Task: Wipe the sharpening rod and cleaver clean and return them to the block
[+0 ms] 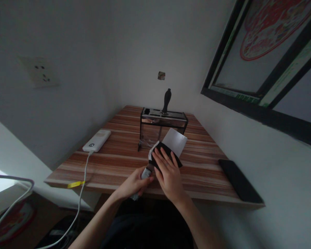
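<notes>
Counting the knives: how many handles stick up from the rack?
1: a black curved handle stands in the top slots of the black-framed clear rack. Shorter ones may be hidden inside it.

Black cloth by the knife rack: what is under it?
A pale flat piece sticks out beyond the black cloth toward the rack. The right hand presses on the cloth, and the left hand grips a grey end. The covered part is hidden.

My striped wooden table [114,162] fills the wall corner. A white power bank [96,140] lies by its left edge, and its cable [86,166] crosses the front edge. A black-framed knife rack [163,121] stands near the back edge. A black cloth [163,147] rests mid-front, and a black phone [239,180] lies at the front right corner.
</notes>
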`<move>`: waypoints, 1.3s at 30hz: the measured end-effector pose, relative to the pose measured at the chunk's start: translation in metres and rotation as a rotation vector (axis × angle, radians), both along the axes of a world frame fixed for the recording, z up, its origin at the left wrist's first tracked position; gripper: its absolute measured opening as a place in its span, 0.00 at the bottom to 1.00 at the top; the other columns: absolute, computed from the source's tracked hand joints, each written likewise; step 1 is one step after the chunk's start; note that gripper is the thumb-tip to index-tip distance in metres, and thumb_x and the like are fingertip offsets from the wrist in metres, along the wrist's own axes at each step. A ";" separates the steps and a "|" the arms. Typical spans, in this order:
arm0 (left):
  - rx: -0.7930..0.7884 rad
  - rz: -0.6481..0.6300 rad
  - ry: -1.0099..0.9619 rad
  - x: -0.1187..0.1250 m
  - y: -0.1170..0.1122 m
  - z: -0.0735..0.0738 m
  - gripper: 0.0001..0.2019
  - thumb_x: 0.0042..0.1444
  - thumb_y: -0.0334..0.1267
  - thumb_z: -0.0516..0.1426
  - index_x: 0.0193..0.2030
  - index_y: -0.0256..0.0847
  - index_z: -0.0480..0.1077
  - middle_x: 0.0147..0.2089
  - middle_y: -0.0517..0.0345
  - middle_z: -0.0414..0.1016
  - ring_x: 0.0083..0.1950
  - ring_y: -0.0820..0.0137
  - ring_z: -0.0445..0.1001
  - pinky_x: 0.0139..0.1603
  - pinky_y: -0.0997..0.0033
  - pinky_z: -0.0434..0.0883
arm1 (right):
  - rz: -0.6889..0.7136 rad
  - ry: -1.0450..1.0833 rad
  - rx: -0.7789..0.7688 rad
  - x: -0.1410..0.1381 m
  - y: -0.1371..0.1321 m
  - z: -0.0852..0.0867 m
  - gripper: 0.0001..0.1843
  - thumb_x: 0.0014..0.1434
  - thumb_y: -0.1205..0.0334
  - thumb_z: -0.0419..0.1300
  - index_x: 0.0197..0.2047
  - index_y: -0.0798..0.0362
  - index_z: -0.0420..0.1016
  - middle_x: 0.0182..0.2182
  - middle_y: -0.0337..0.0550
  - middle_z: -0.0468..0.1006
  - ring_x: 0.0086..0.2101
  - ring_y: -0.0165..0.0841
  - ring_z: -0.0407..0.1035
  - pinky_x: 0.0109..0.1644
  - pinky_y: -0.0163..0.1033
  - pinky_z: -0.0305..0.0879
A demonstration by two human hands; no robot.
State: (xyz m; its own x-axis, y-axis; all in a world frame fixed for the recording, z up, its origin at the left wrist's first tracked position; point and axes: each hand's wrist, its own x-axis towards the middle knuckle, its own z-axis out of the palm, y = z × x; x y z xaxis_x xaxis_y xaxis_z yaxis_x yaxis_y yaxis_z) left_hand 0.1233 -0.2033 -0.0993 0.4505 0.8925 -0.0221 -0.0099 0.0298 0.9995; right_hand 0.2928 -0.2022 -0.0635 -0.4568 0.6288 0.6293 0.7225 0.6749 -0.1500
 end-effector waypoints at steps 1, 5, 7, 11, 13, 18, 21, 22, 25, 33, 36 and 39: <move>0.001 0.016 0.000 0.000 0.000 -0.001 0.13 0.53 0.46 0.58 0.34 0.39 0.61 0.15 0.72 0.59 0.13 0.82 0.54 0.13 0.84 0.54 | 0.034 -0.002 -0.019 -0.003 -0.007 -0.003 0.30 0.66 0.69 0.46 0.70 0.50 0.48 0.64 0.43 0.62 0.66 0.37 0.49 0.68 0.56 0.45; -0.049 0.102 -0.007 -0.001 -0.002 -0.005 0.11 0.46 0.37 0.58 0.36 0.39 0.62 0.15 0.72 0.62 0.13 0.80 0.58 0.14 0.82 0.57 | 0.120 0.018 -0.065 -0.015 -0.027 -0.010 0.30 0.65 0.70 0.46 0.69 0.52 0.49 0.63 0.41 0.63 0.66 0.35 0.49 0.69 0.54 0.44; -0.064 0.116 -0.003 -0.002 -0.001 -0.008 0.12 0.43 0.34 0.56 0.37 0.39 0.62 0.15 0.72 0.63 0.13 0.79 0.59 0.14 0.82 0.57 | 0.120 0.030 -0.076 -0.018 -0.031 -0.012 0.30 0.65 0.71 0.46 0.69 0.52 0.49 0.64 0.40 0.63 0.66 0.35 0.49 0.69 0.54 0.43; -0.068 0.119 0.013 -0.002 0.000 -0.012 0.11 0.42 0.34 0.54 0.35 0.38 0.62 0.14 0.72 0.62 0.13 0.79 0.58 0.13 0.82 0.56 | 0.117 0.038 -0.075 -0.017 -0.030 -0.012 0.31 0.65 0.72 0.46 0.69 0.51 0.49 0.63 0.40 0.64 0.66 0.35 0.49 0.69 0.54 0.44; -0.073 0.118 0.009 -0.002 0.000 -0.011 0.10 0.41 0.34 0.53 0.33 0.38 0.62 0.13 0.72 0.62 0.13 0.80 0.58 0.13 0.83 0.56 | 0.117 0.035 -0.069 -0.016 -0.029 -0.012 0.31 0.65 0.72 0.46 0.69 0.51 0.49 0.63 0.40 0.63 0.66 0.35 0.49 0.69 0.54 0.44; -0.103 0.094 -0.024 0.000 -0.002 -0.003 0.08 0.39 0.34 0.53 0.30 0.38 0.63 0.12 0.71 0.62 0.12 0.80 0.57 0.13 0.83 0.55 | 0.116 0.040 -0.042 -0.015 -0.030 -0.010 0.31 0.64 0.71 0.47 0.69 0.51 0.50 0.63 0.41 0.64 0.65 0.35 0.51 0.69 0.53 0.46; -0.103 0.091 -0.031 0.001 -0.002 0.000 0.06 0.38 0.34 0.53 0.27 0.38 0.63 0.11 0.70 0.61 0.12 0.80 0.57 0.13 0.83 0.55 | 0.110 0.032 -0.033 -0.014 -0.030 -0.011 0.30 0.64 0.71 0.48 0.69 0.51 0.52 0.62 0.42 0.65 0.65 0.35 0.52 0.68 0.53 0.47; -0.101 0.095 -0.036 0.001 -0.001 0.000 0.05 0.38 0.35 0.53 0.26 0.38 0.63 0.11 0.70 0.61 0.12 0.80 0.57 0.12 0.83 0.54 | 0.111 0.021 -0.035 -0.013 -0.030 -0.011 0.30 0.64 0.71 0.48 0.69 0.52 0.52 0.62 0.42 0.65 0.65 0.35 0.52 0.68 0.54 0.47; -0.087 0.084 -0.048 0.001 -0.001 0.000 0.04 0.38 0.34 0.53 0.24 0.38 0.64 0.11 0.69 0.60 0.12 0.81 0.56 0.12 0.83 0.54 | 0.115 -0.009 -0.045 -0.011 -0.030 -0.011 0.30 0.64 0.72 0.48 0.69 0.54 0.52 0.63 0.43 0.64 0.65 0.36 0.50 0.68 0.55 0.46; -0.064 0.075 -0.047 0.000 0.001 -0.003 0.05 0.38 0.33 0.51 0.26 0.38 0.64 0.11 0.69 0.61 0.12 0.80 0.56 0.13 0.83 0.55 | 0.105 -0.048 -0.054 -0.009 -0.030 -0.011 0.30 0.64 0.72 0.48 0.69 0.53 0.51 0.64 0.43 0.62 0.66 0.37 0.50 0.68 0.55 0.47; -0.059 0.066 -0.032 -0.001 0.002 -0.003 0.03 0.39 0.32 0.52 0.25 0.38 0.63 0.11 0.69 0.61 0.12 0.80 0.56 0.13 0.83 0.54 | 0.101 -0.071 -0.060 -0.008 -0.028 -0.012 0.30 0.64 0.71 0.48 0.68 0.54 0.52 0.65 0.43 0.61 0.66 0.37 0.49 0.68 0.55 0.46; -0.030 0.042 -0.021 -0.001 0.003 -0.002 0.01 0.40 0.31 0.52 0.24 0.38 0.63 0.11 0.69 0.60 0.12 0.81 0.56 0.13 0.83 0.54 | 0.099 -0.092 -0.057 -0.006 -0.026 -0.013 0.29 0.64 0.71 0.48 0.68 0.54 0.53 0.65 0.42 0.60 0.66 0.37 0.48 0.69 0.55 0.44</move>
